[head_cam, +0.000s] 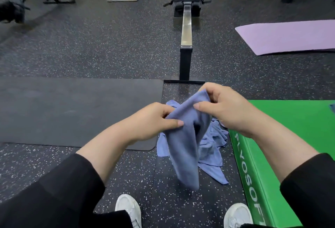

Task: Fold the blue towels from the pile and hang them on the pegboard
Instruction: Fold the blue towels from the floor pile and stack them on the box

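Head view: your left hand (159, 119) and right hand (223, 108) are both pinching one blue towel (186, 142), bunched and hanging above the pile (212, 148) on the floor (108, 46). Risk: you are gripping mid-cloth, not corners, so folding crookedly.

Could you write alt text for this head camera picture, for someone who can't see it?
Seen from above, a person's left hand and right hand pinch a blue towel that hangs over a pile of blue towels on a speckled gym floor. A green foam box sits to the right, a black mat to the left, a rowing machine ahead.
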`<state>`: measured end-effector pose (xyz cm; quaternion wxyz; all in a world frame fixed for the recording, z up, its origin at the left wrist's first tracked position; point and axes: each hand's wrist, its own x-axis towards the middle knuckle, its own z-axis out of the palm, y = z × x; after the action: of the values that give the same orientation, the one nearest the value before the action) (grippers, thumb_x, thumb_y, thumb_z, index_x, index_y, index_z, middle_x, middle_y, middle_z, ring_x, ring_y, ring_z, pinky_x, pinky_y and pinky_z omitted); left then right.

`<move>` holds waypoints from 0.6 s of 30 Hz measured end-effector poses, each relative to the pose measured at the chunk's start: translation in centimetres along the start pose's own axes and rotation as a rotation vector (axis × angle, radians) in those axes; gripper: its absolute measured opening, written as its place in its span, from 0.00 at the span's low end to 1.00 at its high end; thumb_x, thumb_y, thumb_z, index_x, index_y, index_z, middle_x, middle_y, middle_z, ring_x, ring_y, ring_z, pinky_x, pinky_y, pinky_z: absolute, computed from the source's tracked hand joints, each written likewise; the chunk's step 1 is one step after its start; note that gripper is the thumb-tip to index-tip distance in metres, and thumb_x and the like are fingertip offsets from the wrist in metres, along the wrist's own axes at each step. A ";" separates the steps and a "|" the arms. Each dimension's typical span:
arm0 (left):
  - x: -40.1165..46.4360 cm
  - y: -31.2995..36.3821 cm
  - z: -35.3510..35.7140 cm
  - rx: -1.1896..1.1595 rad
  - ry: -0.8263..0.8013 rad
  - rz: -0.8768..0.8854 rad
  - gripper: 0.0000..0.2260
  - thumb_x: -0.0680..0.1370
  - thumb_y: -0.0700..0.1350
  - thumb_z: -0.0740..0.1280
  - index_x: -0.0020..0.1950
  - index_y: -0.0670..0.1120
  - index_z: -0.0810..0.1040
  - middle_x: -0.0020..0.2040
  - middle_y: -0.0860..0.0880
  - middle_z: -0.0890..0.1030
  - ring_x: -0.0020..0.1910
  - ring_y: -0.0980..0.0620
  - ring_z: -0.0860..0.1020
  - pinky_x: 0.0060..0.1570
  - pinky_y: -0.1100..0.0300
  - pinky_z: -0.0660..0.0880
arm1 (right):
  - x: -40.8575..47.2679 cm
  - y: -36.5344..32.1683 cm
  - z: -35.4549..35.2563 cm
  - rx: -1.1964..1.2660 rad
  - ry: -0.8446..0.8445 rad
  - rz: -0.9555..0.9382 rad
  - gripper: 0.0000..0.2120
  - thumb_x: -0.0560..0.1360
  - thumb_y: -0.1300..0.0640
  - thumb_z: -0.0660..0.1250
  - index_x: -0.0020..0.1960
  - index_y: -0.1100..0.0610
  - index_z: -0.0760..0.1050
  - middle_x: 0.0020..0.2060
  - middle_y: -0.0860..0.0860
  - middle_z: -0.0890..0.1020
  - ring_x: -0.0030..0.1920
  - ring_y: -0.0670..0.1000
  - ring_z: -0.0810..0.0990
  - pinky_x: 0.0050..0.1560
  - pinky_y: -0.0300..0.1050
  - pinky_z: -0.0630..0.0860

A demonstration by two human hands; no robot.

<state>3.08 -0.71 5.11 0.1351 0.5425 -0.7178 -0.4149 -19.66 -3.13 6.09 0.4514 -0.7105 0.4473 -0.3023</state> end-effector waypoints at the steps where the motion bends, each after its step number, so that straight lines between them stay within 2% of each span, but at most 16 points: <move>1: -0.1 -0.1 0.1 0.001 0.032 0.000 0.15 0.78 0.53 0.70 0.42 0.41 0.77 0.35 0.48 0.73 0.35 0.56 0.69 0.39 0.58 0.66 | -0.2 0.1 -0.2 -0.020 -0.034 0.017 0.03 0.74 0.59 0.71 0.45 0.54 0.77 0.37 0.50 0.80 0.39 0.47 0.74 0.42 0.49 0.69; 3: -0.1 0.1 0.2 -0.007 0.127 0.024 0.13 0.81 0.46 0.67 0.37 0.45 0.74 0.30 0.58 0.69 0.31 0.59 0.66 0.33 0.64 0.63 | -0.5 0.3 -0.5 -0.088 -0.102 0.047 0.03 0.76 0.60 0.72 0.47 0.54 0.80 0.37 0.51 0.82 0.38 0.46 0.75 0.41 0.47 0.70; 5: -0.1 0.2 0.4 0.020 0.169 0.055 0.10 0.80 0.45 0.68 0.39 0.46 0.75 0.30 0.58 0.71 0.30 0.60 0.66 0.31 0.66 0.63 | -0.7 0.2 -0.8 -0.162 -0.090 0.053 0.03 0.77 0.57 0.72 0.44 0.55 0.80 0.34 0.50 0.79 0.35 0.46 0.72 0.38 0.47 0.67; 9: 0.1 -1.2 0.8 0.302 0.046 -0.023 0.10 0.76 0.49 0.71 0.43 0.42 0.77 0.39 0.44 0.80 0.36 0.53 0.69 0.36 0.56 0.66 | -0.8 0.4 -1.6 -0.162 0.148 0.068 0.05 0.75 0.62 0.68 0.41 0.56 0.78 0.30 0.48 0.77 0.30 0.45 0.72 0.35 0.42 0.68; 11: 0.1 -2.1 0.6 0.369 0.068 -0.076 0.10 0.77 0.48 0.69 0.42 0.41 0.76 0.39 0.42 0.79 0.37 0.50 0.69 0.35 0.55 0.65 | -1.0 0.6 -2.1 -0.246 0.232 0.098 0.05 0.74 0.61 0.66 0.40 0.56 0.77 0.28 0.48 0.77 0.29 0.46 0.72 0.34 0.44 0.67; 13: 0.0 -3.1 -0.1 0.425 0.127 -0.119 0.09 0.78 0.46 0.67 0.39 0.44 0.74 0.36 0.46 0.77 0.38 0.47 0.72 0.34 0.55 0.65 | -1.2 1.0 -2.5 -0.321 0.272 0.129 0.05 0.74 0.60 0.65 0.40 0.56 0.77 0.29 0.48 0.75 0.29 0.46 0.69 0.34 0.44 0.67; 16: -0.3 -4.6 -1.5 0.466 0.253 -0.177 0.11 0.78 0.42 0.63 0.36 0.51 0.70 0.35 0.53 0.75 0.41 0.45 0.74 0.36 0.55 0.67 | -1.7 1.6 -3.1 -0.346 0.292 0.163 0.06 0.76 0.61 0.63 0.41 0.56 0.76 0.29 0.48 0.72 0.26 0.43 0.64 0.28 0.38 0.61; 18: -0.5 -5.1 -2.3 0.386 0.351 -0.180 0.10 0.78 0.42 0.63 0.38 0.53 0.73 0.36 0.54 0.77 0.42 0.46 0.76 0.37 0.56 0.70 | -2.0 2.1 -3.6 -0.320 0.299 0.184 0.07 0.76 0.61 0.63 0.41 0.56 0.76 0.29 0.48 0.72 0.26 0.43 0.64 0.30 0.42 0.62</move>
<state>8.14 -1.62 2.87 0.1140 0.6835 -0.6980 -0.1807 -24.20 -3.07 5.60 0.2875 -0.6765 0.6142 -0.2872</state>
